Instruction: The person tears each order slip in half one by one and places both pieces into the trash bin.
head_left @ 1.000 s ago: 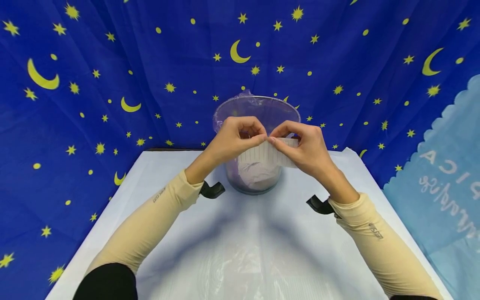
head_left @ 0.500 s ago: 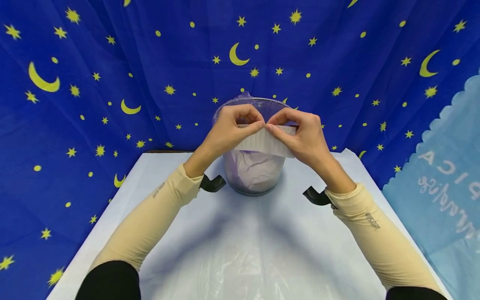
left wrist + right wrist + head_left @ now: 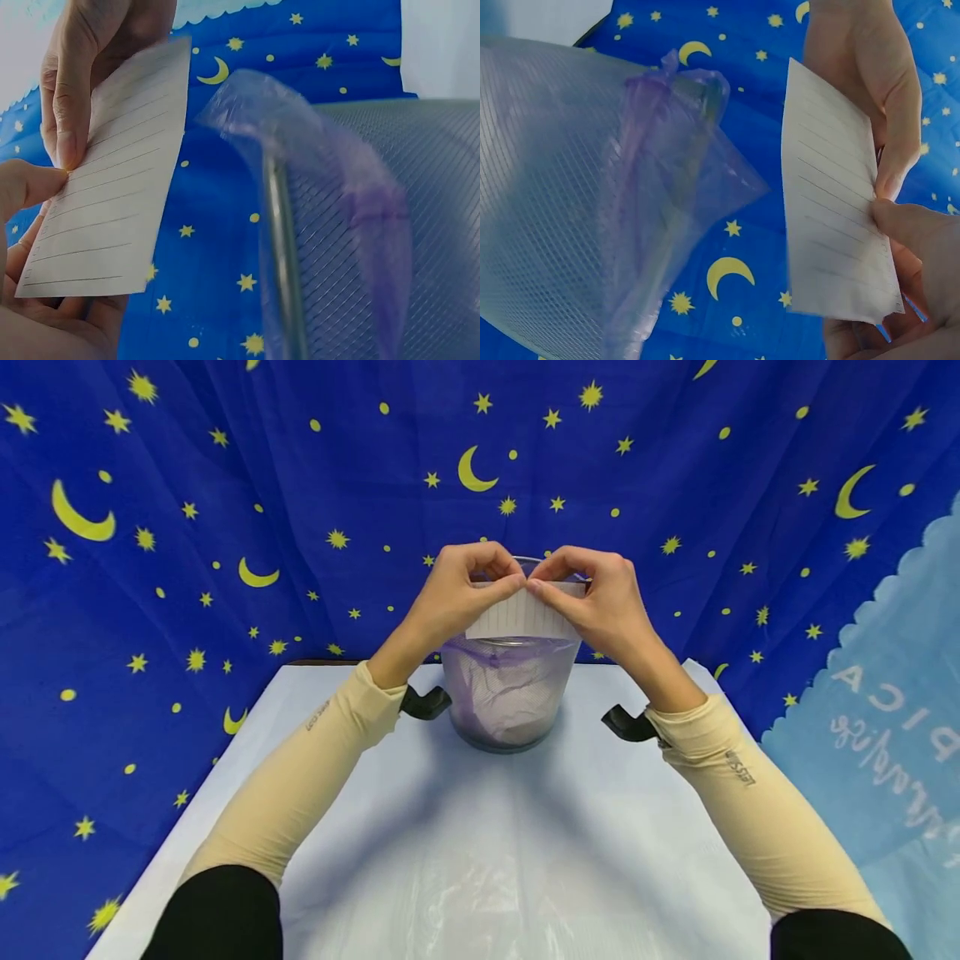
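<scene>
Both hands pinch a strip of lined white paper [image 3: 517, 617] along its upper edge. The left hand [image 3: 461, 589] and the right hand [image 3: 600, 597] meet thumb to thumb at the middle of that edge. In the head view the paper hangs in front of the top of a mesh wastebasket [image 3: 543, 693]. A thin translucent purple bag [image 3: 468, 681] lines the basket and folds over its metal rim. Seen from the left wrist, the paper [image 3: 112, 187] is apart from the bag-covered rim [image 3: 281, 247]; the right wrist view shows a gap there too.
The basket stands at the back of a white-covered table [image 3: 495, 843]. Behind it hangs a blue cloth [image 3: 375, 460] with yellow moons and stars. A light blue lettered cloth [image 3: 900, 718] hangs at the right. Black wrist straps [image 3: 426, 703] jut out under the forearms.
Both hands have risen with the paper, from in front of the basket's upper wall to its rim. More of the basket's wall and purple bag now shows below the paper.
</scene>
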`<state>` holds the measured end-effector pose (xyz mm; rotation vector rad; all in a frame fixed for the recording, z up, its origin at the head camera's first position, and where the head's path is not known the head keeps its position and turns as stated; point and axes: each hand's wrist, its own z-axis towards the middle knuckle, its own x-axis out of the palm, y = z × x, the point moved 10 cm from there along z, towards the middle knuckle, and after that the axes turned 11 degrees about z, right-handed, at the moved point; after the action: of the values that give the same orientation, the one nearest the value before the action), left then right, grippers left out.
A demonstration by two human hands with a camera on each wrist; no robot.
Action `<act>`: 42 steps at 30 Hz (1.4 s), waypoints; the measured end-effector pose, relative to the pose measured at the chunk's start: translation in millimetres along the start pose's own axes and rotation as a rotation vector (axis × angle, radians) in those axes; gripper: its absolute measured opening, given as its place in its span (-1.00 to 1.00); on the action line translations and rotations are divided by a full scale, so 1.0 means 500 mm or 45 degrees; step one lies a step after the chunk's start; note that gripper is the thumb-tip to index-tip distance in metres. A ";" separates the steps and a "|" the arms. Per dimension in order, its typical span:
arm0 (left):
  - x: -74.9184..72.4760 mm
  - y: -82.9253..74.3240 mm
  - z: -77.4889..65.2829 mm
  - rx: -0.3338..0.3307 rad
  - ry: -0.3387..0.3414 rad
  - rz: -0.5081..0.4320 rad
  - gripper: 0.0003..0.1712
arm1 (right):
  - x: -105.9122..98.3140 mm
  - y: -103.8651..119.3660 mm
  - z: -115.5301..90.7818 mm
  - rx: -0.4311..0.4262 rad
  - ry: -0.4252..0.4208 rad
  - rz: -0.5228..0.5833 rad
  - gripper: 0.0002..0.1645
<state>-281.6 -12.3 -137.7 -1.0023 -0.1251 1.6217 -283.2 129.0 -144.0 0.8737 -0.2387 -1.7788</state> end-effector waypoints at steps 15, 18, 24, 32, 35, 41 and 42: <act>-0.013 0.069 0.055 0.005 -0.070 0.077 -0.88 | -0.005 -0.003 0.047 0.028 0.009 -0.044 -0.73; -0.016 0.073 0.062 0.009 -0.073 0.068 -0.88 | -0.008 -0.002 0.056 0.032 0.016 -0.056 -0.73; -0.032 0.042 0.062 -0.021 -0.101 0.019 -0.89 | -0.016 -0.004 0.073 0.045 0.009 -0.059 -0.71; -0.045 0.012 0.066 -0.047 -0.130 0.040 -0.87 | -0.022 -0.014 0.094 0.062 -0.008 -0.044 -0.69; -0.047 0.014 0.072 -0.045 -0.131 0.057 -0.86 | -0.024 -0.016 0.104 0.050 -0.010 -0.017 -0.71; -0.053 0.012 0.082 -0.042 -0.144 0.070 -0.87 | -0.024 -0.020 0.118 0.047 0.009 0.007 -0.73; -0.053 0.011 0.085 -0.045 -0.142 0.072 -0.87 | -0.024 -0.021 0.120 0.050 0.009 0.004 -0.73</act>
<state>-314.3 -18.7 -100.1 -0.9495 -0.2033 1.7325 -328.8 129.2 -102.0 0.9066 -0.2713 -1.7730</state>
